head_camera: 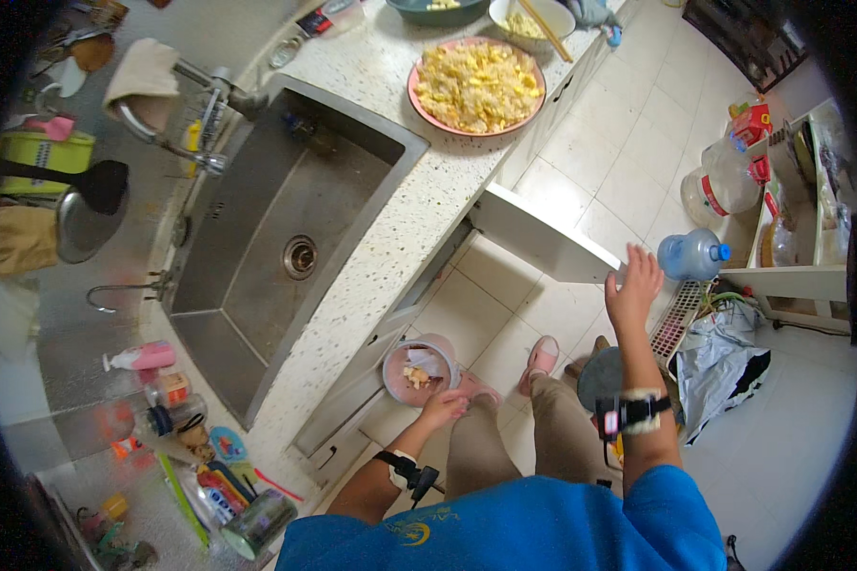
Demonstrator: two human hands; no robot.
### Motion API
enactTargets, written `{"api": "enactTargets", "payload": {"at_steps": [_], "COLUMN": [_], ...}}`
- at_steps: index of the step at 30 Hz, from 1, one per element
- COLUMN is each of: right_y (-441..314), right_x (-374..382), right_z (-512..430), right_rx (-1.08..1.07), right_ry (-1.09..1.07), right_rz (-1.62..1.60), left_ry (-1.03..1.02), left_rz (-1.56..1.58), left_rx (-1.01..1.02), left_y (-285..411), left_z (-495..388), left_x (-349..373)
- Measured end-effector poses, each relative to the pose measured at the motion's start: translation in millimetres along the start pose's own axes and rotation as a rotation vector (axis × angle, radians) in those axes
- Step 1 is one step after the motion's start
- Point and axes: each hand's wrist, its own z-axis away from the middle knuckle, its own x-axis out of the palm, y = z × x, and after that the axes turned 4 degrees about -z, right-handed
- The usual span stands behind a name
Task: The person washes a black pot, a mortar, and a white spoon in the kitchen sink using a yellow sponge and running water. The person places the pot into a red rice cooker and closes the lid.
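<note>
My right hand (635, 292) is raised with fingers apart beside the free end of a swung-out white cabinet door (543, 239); whether it touches the door I cannot tell. Nothing shows in it. My left hand (444, 408) hangs low, fingers loosely bent and apparently empty, in front of a pink bucket (393, 389). That bucket stands on the tiled floor with food scraps (418, 376) and pale crumpled material inside. Contact between the left hand and the bucket's rim is unclear. The cabinet behind the door is under the sink counter (400, 235).
A steel sink (328, 185) with a faucet (218, 89) is set in the counter. Near its far end sits a plate of yellow food (478, 86); a white bowl (535, 28) with chopsticks is behind. Right are a blue water jug (693, 255), a shelf (785, 278) and a stool (600, 382).
</note>
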Motion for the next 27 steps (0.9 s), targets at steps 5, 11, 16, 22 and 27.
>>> {"api": "enactTargets", "payload": {"at_steps": [5,11,16,22,27], "right_y": [0.5,-23.9,-90.1,-153.9,-119.0], "right_x": [-8.7,-39.9,-46.6,-40.1,-53.1], "right_z": [6.3,43.7,62.7,70.8,37.7], "right_rx": [0.143,0.026,-0.076,-0.586,-0.512], "right_ry": [-0.313,-0.687,-1.416,-1.45,-1.247], "right_rz": [0.086,0.141,-0.025,-0.594,-0.628], "left_ry": [0.235,0.375,0.415,0.509,0.518], "left_rz": [-0.06,0.064,0.057,0.158,0.212], "left_rx": [0.131,0.217,0.261,0.401,0.513], "left_y": [40.4,63.1,67.6,85.3,111.0], "left_z": [91.7,147.8,174.3,198.0,207.4], "left_x": [-18.3,-14.5,11.3,27.8,41.2]}}
